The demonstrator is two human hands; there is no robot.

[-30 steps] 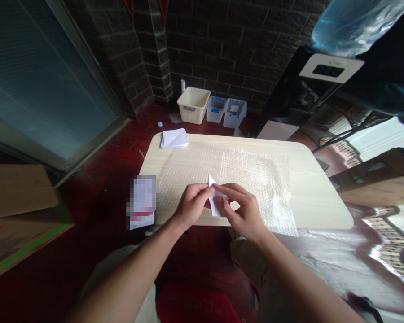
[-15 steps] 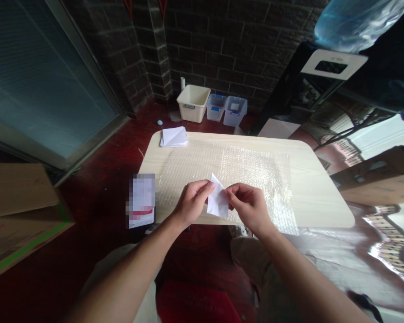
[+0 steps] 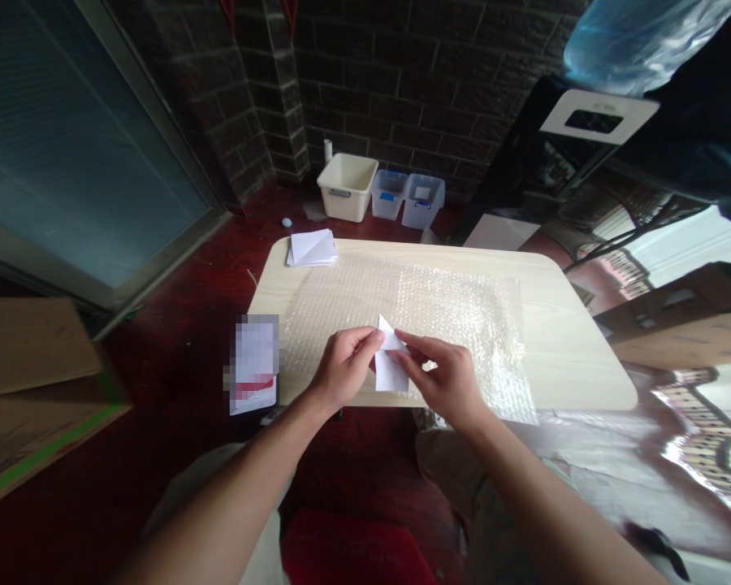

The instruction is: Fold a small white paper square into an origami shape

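A small piece of folded white paper (image 3: 391, 375) is held up between both hands above the near edge of the table. My left hand (image 3: 346, 366) pinches its left side, thumb on top near the pointed upper corner. On the right side, the thumb and fingers of my right hand (image 3: 442, 375) grip the paper at a flap folded across its middle. Beneath the hands, a sheet of clear bubble wrap (image 3: 456, 309) lies spread over the pale wooden table (image 3: 576, 341).
White paper sheets (image 3: 312, 249) are stacked at the table's far left corner. A cream basket (image 3: 348, 191) and two clear bins (image 3: 423, 203) stand on the floor by the brick wall. A cardboard box (image 3: 36, 349) is at left, a water dispenser (image 3: 597, 118) at right.
My right hand has shifted its grip on the paper, and a flap now folds across it with a crease in the middle. My left hand stays at the left side.
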